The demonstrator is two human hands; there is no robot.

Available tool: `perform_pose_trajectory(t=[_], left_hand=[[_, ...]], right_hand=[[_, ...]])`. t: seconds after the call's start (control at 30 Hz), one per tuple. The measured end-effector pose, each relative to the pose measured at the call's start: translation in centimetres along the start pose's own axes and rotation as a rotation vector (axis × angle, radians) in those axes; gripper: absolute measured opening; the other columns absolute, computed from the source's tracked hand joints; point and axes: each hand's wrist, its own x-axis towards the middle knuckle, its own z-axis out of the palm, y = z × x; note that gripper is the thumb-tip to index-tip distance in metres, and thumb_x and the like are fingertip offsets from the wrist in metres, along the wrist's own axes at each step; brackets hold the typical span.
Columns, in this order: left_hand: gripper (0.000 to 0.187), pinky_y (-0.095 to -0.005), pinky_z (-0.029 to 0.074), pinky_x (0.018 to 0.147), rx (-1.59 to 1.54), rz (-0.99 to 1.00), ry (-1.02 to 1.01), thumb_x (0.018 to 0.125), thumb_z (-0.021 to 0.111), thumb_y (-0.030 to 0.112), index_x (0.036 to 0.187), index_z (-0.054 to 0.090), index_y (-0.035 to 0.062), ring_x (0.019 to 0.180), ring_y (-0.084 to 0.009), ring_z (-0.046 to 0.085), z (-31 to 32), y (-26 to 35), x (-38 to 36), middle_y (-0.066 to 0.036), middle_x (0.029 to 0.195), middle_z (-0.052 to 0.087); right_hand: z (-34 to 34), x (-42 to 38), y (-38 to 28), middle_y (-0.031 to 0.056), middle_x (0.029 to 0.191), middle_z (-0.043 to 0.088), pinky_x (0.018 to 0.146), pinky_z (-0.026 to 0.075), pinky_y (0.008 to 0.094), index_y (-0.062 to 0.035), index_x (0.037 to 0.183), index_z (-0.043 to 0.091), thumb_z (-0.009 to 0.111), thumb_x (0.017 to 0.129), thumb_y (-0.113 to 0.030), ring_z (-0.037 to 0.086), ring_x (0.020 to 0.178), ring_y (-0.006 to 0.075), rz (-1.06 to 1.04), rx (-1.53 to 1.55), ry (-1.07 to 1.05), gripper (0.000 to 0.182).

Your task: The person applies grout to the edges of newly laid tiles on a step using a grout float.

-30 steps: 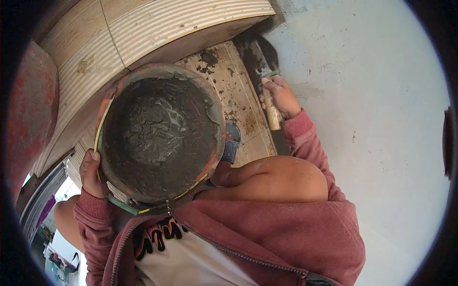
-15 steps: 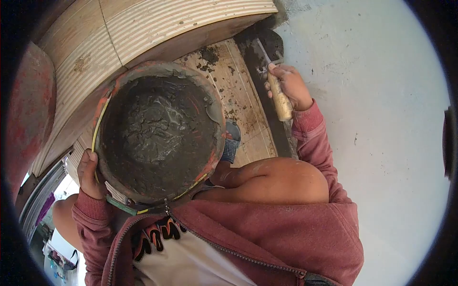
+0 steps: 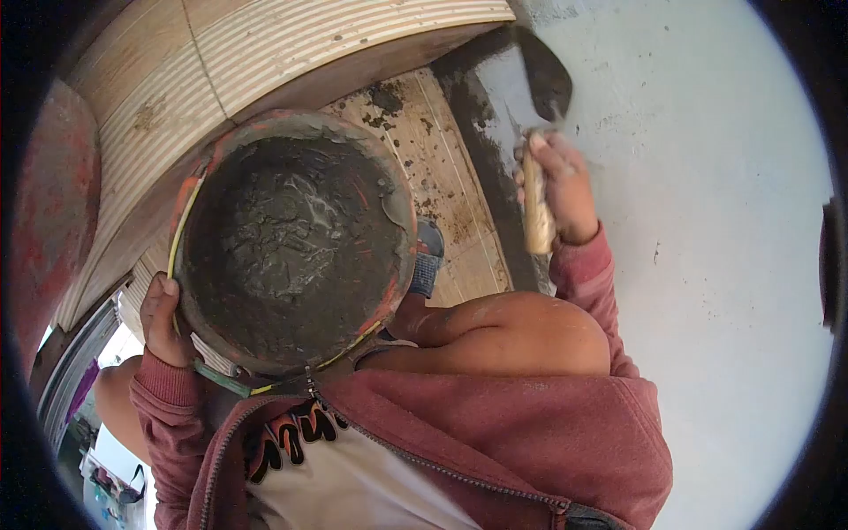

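Note:
Wet grey mortar [image 3: 287, 230] lies in a round, smeared basin [image 3: 402, 199] in front of my body. My left hand [image 3: 162, 322] is closed on the basin's left rim, by a yellow band [image 3: 177, 238]. At the upper right, my right hand [image 3: 565, 190] grips the wooden handle of a trowel [image 3: 536, 208]. Its blade, slightly blurred, is by the foot of the pale wall [image 3: 707, 203], over a dark mortar strip [image 3: 481, 132]. A dark shape, shadow or mortar, shows beside the blade.
Ribbed tiled steps [image 3: 291, 53] run across the upper left. Mortar crumbs dot the tiled floor [image 3: 455, 185] between basin and wall. My sandalled foot [image 3: 427, 261] stands right of the basin, below my bent knee [image 3: 539, 336]. A reddish, stained object [image 3: 53, 203] is at far left.
My right hand has moved right and slightly down with the trowel, and the blade now shows its broad face. The basin and my left hand have barely moved.

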Motion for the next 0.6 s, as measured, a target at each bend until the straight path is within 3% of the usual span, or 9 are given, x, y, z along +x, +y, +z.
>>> perform_pose_trajectory(t=[0.1, 0.17, 0.23, 0.27, 0.3, 0.37, 0.47, 0.57, 0.6], left_hand=[[0.022, -0.0205, 0.035, 0.062, 0.135, 0.057, 0.038, 0.080, 0.046, 0.026, 0.079, 0.045, 0.0041, 0.068, -0.0090, 0.045, 0.0, 0.5, 0.0, -0.001, 0.075, 0.049], [0.022, -0.0197, 0.033, 0.058, 0.242, 0.063, 0.043, 0.081, 0.045, 0.026, 0.078, 0.045, 0.0042, 0.065, -0.0079, 0.043, -0.1, 0.4, -0.2, 0.000, 0.072, 0.048], [0.021, -0.0194, 0.032, 0.057, 0.261, 0.022, 0.055, 0.081, 0.045, 0.025, 0.077, 0.045, 0.0042, 0.064, -0.0076, 0.042, 0.0, 0.6, -0.4, 0.001, 0.071, 0.047], [0.021, -0.0192, 0.032, 0.056, 0.163, 0.015, 0.062, 0.081, 0.045, 0.025, 0.076, 0.045, 0.0047, 0.063, -0.0075, 0.042, 0.8, 0.8, -0.6, 0.001, 0.070, 0.047], [0.020, -0.0191, 0.031, 0.054, 0.064, 0.012, 0.064, 0.081, 0.045, 0.025, 0.075, 0.045, 0.0052, 0.062, -0.0073, 0.042, 1.1, 1.0, -0.7, 0.001, 0.069, 0.047], [0.020, -0.0192, 0.032, 0.054, 0.010, 0.010, 0.045, 0.081, 0.045, 0.025, 0.075, 0.046, 0.0054, 0.061, -0.0077, 0.042, 1.0, 0.6, -0.5, 0.001, 0.068, 0.048], [0.020, -0.0192, 0.033, 0.053, -0.007, 0.022, 0.028, 0.081, 0.045, 0.024, 0.076, 0.046, 0.0053, 0.059, -0.0081, 0.044, 0.2, 0.0, -0.2, 0.000, 0.067, 0.049], [0.019, -0.0179, 0.033, 0.052, -0.024, 0.030, 0.037, 0.080, 0.046, 0.023, 0.076, 0.047, 0.0049, 0.056, -0.0070, 0.044, 1.3, 0.4, -0.6, 0.000, 0.065, 0.050], [0.018, -0.0180, 0.033, 0.051, -0.074, 0.040, 0.075, 0.080, 0.046, 0.022, 0.076, 0.047, 0.0046, 0.056, -0.0067, 0.044, 2.1, 0.6, -0.8, 0.000, 0.065, 0.050]], right_hand=[[-0.5, -2.0, 0.3, 0.0065, 0.074, 0.049, 0.047, 0.044, 0.0279, -0.0017, 0.087, 0.045, 0.049, 0.080, -0.016, 0.051, 0.056, 0.0148, -0.201, -0.188, -0.132, 0.017], [0.6, -2.5, -0.8, 0.0081, 0.076, 0.052, 0.054, 0.044, 0.0346, -0.0025, 0.089, 0.045, 0.053, 0.075, -0.014, 0.054, 0.063, 0.0229, -0.388, -0.513, -0.307, 0.019], [3.2, -2.7, -2.0, 0.0110, 0.080, 0.054, 0.059, 0.043, 0.0397, -0.0040, 0.091, 0.046, 0.057, 0.069, -0.013, 0.054, 0.071, 0.0316, -0.697, -1.186, -0.668, 0.025], [4.7, -2.5, -1.3, 0.0118, 0.080, 0.054, 0.056, 0.044, 0.0387, -0.0072, 0.092, 0.048, 0.058, 0.066, -0.013, 0.054, 0.071, 0.0319, -0.862, -1.238, -0.669, 0.029], [6.5, -2.4, -1.1, 0.0118, 0.080, 0.054, 0.056, 0.044, 0.0387, -0.0072, 0.092, 0.048, 0.058, 0.066, -0.013, 0.054, 0.071, 0.0319, -0.857, -1.217, -0.682, 0.029], [9.6, -2.1, -1.1, 0.0075, 0.076, 0.050, 0.054, 0.043, 0.0335, -0.0087, 0.092, 0.052, 0.056, 0.066, -0.014, 0.054, 0.067, 0.0237, -0.965, -1.598, -0.835, 0.027], [12.4, -1.6, 0.5, 0.0044, 0.072, 0.048, 0.055, 0.043, 0.0319, -0.0111, 0.091, 0.054, 0.053, 0.066, -0.014, 0.053, 0.069, 0.0208, -1.188, -1.596, -0.777, 0.025], [13.8, -1.8, 1.8, 0.0027, 0.075, 0.048, 0.057, 0.042, 0.0292, -0.0124, 0.091, 0.055, 0.050, 0.067, -0.014, 0.052, 0.071, 0.0179, -1.256, -1.635, -0.820, 0.025], [14.2, -2.0, 2.0, 0.0029, 0.069, 0.052, 0.054, 0.041, 0.0289, -0.0097, 0.073, 0.057, 0.049, 0.070, -0.018, 0.054, 0.068, 0.0177, -1.412, -1.496, -0.773, 0.012]])
